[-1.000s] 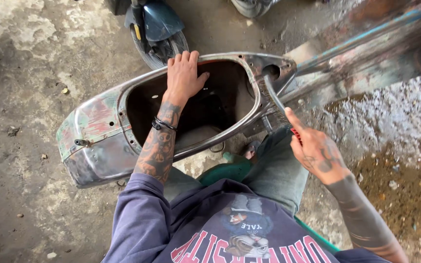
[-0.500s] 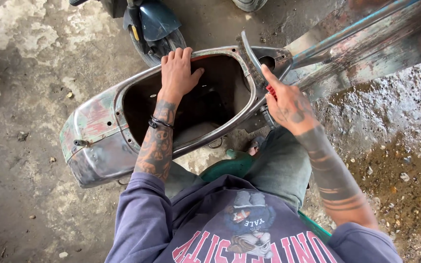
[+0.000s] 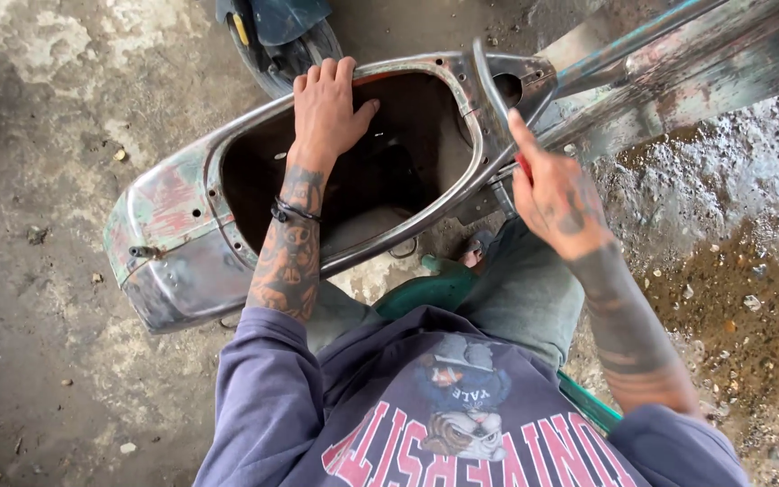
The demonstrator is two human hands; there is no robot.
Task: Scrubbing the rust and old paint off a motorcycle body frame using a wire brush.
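Two hands of mine are working at a stripped scooter shell (image 3: 173, 234) that is lying across the middle of the frame on the concrete floor (image 3: 38, 135). My left hand (image 3: 328, 108) is resting flat and unclenched on the far rim of the shell's big oval opening, upper centre of the frame, fingers spread over the edge and the thumb pointing right into the dark hollow. A black band (image 3: 295, 212) is sitting around that wrist, and the blue sleeve is pushed up the forearm.

My right hand (image 3: 556, 194) is closing around a thin curved metal rod (image 3: 490, 86) with a red grip, right of centre, the index finger stretched up along the rod. The rod is rising from my fist toward the top of the frame, just beside the near rim of the opening at its right end.

Worn paint in green and red patches is showing on the shell's rounded tail at the left. Its long metal front (image 3: 678, 63) is running off to the upper right corner. A blue wheeled vehicle (image 3: 277, 32) is standing beyond the shell at the top edge. A green stool (image 3: 435, 289) is showing under my knees, bottom centre, and gravelly dirt (image 3: 750, 298) is lying at the right.
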